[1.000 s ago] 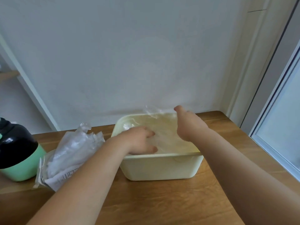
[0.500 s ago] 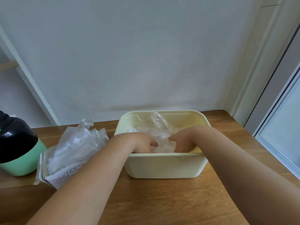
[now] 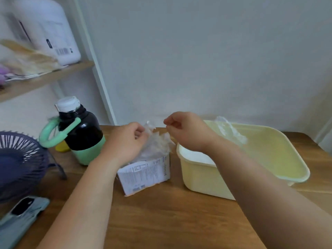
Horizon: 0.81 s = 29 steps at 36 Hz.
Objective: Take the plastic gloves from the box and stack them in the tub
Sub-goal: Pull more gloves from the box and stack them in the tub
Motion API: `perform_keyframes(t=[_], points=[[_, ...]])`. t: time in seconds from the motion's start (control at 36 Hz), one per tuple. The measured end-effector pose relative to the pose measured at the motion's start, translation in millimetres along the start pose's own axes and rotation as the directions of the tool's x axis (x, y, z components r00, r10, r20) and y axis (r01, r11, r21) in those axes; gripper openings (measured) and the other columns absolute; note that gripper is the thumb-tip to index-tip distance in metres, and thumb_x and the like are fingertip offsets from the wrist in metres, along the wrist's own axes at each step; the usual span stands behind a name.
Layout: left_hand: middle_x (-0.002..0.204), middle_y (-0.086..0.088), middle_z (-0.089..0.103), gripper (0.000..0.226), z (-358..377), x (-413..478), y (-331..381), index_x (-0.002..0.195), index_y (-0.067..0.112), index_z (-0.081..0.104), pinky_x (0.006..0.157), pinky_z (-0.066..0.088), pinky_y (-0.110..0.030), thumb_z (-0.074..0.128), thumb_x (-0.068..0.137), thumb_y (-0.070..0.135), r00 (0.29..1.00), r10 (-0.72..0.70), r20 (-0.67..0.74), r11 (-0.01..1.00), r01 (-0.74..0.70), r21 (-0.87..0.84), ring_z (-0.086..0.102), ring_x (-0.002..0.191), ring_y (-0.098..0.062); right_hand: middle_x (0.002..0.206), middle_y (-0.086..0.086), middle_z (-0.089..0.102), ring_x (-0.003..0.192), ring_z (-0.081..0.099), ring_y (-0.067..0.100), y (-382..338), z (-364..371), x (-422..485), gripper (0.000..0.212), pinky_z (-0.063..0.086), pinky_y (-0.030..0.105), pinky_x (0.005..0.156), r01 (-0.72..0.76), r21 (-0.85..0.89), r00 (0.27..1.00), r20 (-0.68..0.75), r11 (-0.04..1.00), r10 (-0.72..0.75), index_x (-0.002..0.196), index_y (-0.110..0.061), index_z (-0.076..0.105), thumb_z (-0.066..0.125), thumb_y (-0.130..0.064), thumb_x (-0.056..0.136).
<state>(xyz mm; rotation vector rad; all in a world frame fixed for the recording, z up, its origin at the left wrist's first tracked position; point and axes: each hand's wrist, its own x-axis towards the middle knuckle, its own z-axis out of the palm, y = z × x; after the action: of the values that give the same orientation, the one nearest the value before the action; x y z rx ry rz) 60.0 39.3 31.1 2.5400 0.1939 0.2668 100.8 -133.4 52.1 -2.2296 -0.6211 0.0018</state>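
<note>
**Two bare hands at a box of plastic gloves, a yellow tub waiting beside it**

A small printed cardboard box (image 3: 145, 174) stands on a wooden counter (image 3: 161, 218) with its top torn open. A crumpled tuft of clear plastic gloves (image 3: 158, 142) rises out of that opening. Its long axis is roughly upright, so the next glove should come away with an upward pull.

The left hand (image 3: 125, 143) is directly above the box and is the nearer hand. Its fingers are curled into the tuft and grip the film. The right hand (image 3: 185, 132) hovers just above and to the right of the box, close to the tip of the tuft. Its thumb and forefinger are pressed together and the other fingers are curled. No glove shows between the fingertips, though film this thin could be missed.

Just to the right of the box sits the pale yellow tub (image 3: 203, 180). A clear glove (image 3: 230, 131) is draped over its rim on the side far from the box. A whitish layer lies in the corner nearest the box, probably gloves already stacked. The box is still well filled, so much of the job appears to remain.

To the left of the box stand a dark bottle (image 3: 80, 132) with a green base, a purple fan (image 3: 19, 159) and, nearer the viewer, a phone (image 3: 23, 212)
</note>
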Motion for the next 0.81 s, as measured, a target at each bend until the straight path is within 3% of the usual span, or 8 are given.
perform_keyframes(t=[0.11, 0.25, 0.36, 0.44, 0.56, 0.69, 0.75, 0.81], points=[[0.128, 0.003, 0.053, 0.048, 4.1, -3.2, -20.0, 0.13, 0.023, 0.05, 0.09, 0.047, -0.032, 0.06, 0.089, 0.044, 0.995, -0.077, 0.066, 0.994, 0.072, 0.082, 0.056, 0.109, -0.014, 0.111, -0.001, 0.064, 0.104, 0.058, 0.016, 2.0, 28.0, 9.2, 0.034, 0.037, 0.016, 0.078, 0.026, -0.118, 0.996, 0.09, 0.993, -0.015, 0.124, -0.016, 0.06, 0.052, -0.015, 0.091], [0.123, 0.001, 0.049, 0.051, 6.1, -4.7, -24.6, 0.122, 0.022, 0.047, 0.091, 0.05, -0.039, 0.067, 0.083, 0.047, 0.993, -0.112, 0.048, 0.992, 0.11, 0.057, 0.056, 0.106, -0.018, 0.112, -0.004, 0.064, 0.101, 0.056, 0.012, 6.7, 41.5, 12.4, 0.038, 0.036, 0.018, 0.078, 0.055, -0.235, 0.989, 0.145, 0.971, -0.021, 0.129, -0.019, 0.056, 0.054, -0.022, 0.091], [0.125, 0.001, 0.049, 0.048, 8.7, -4.4, -23.9, 0.129, 0.024, 0.05, 0.09, 0.048, -0.036, 0.066, 0.086, 0.038, 0.996, -0.088, 0.002, 0.985, 0.086, 0.147, 0.053, 0.111, -0.018, 0.112, -0.004, 0.064, 0.093, 0.052, 0.008, 9.3, 44.3, 12.7, 0.036, 0.035, 0.017, 0.076, 0.083, -0.267, 0.987, 0.154, 0.96, -0.043, 0.128, -0.019, 0.056, 0.054, -0.023, 0.092], [0.12, 0.002, 0.051, 0.031, 14.5, -5.4, -23.0, 0.12, 0.026, 0.058, 0.082, 0.049, -0.035, 0.063, 0.09, 0.033, 0.997, -0.051, -0.059, 0.987, 0.059, 0.152, 0.054, 0.104, -0.017, 0.113, -0.004, 0.064, 0.103, 0.056, 0.012, 10.5, 46.4, 12.5, 0.037, 0.036, 0.017, 0.077, 0.105, -0.295, 0.988, 0.14, 0.95, -0.065, 0.129, -0.019, 0.056, 0.053, -0.022, 0.092], [0.109, 0.007, 0.046, 0.008, 18.3, -7.0, -24.9, 0.098, 0.027, 0.062, 0.074, 0.045, -0.031, 0.061, 0.092, 0.032, 0.984, -0.01, -0.175, 0.996, 0.025, 0.083, 0.052, 0.092, -0.014, 0.112, -0.004, 0.064, 0.102, 0.057, 0.014, 12.8, 47.2, 12.6, 0.036, 0.036, 0.02, 0.075, 0.099, -0.264, 0.991, 0.118, 0.96, -0.07, 0.128, -0.02, 0.055, 0.05, -0.024, 0.093], [0.093, 0.013, 0.051, 0.012, 10.3, -6.9, -27.7, 0.079, 0.027, 0.061, 0.077, 0.039, -0.026, 0.071, 0.085, 0.031, 0.949, 0.046, -0.312, 0.999, -0.035, 0.041, 0.053, 0.093, -0.012, 0.117, -0.002, 0.063, 0.105, 0.057, 0.015, 11.5, 47.8, 13.2, 0.044, 0.041, 0.023, 0.08, 0.093, -0.223, 0.991, 0.115, 0.97, -0.068, 0.136, -0.023, 0.046, 0.05, -0.036, 0.095], [0.087, 0.016, 0.058, 0.013, 7.5, -9.0, -28.7, 0.078, 0.026, 0.06, 0.076, 0.039, -0.022, 0.071, 0.085, 0.03, 0.949, 0.076, -0.307, 0.997, -0.074, 0.016, 0.055, 0.091, -0.008, 0.114, -0.003, 0.063, 0.103, 0.058, 0.015, 11.1, 48.1, 13.3, 0.048, 0.042, 0.023, 0.08, 0.097, -0.227, 0.99, 0.124, 0.969, -0.07, 0.137, -0.025, 0.044, 0.054, -0.037, 0.092], [0.084, 0.017, 0.063, 0.012, 4.9, -12.6, -26.8, 0.079, 0.021, 0.061, 0.071, 0.04, -0.01, 0.07, 0.086, 0.026, 0.965, 0.08, -0.25, 0.983, -0.118, -0.142, 0.057, 0.084, 0.003, 0.112, -0.005, 0.062, 0.101, 0.058, 0.015, 10.7, 47.6, 12.7, 0.05, 0.042, 0.023, 0.078, 0.103, -0.232, 0.988, 0.135, 0.967, -0.073, 0.138, -0.027, 0.043, 0.057, -0.037, 0.091]])
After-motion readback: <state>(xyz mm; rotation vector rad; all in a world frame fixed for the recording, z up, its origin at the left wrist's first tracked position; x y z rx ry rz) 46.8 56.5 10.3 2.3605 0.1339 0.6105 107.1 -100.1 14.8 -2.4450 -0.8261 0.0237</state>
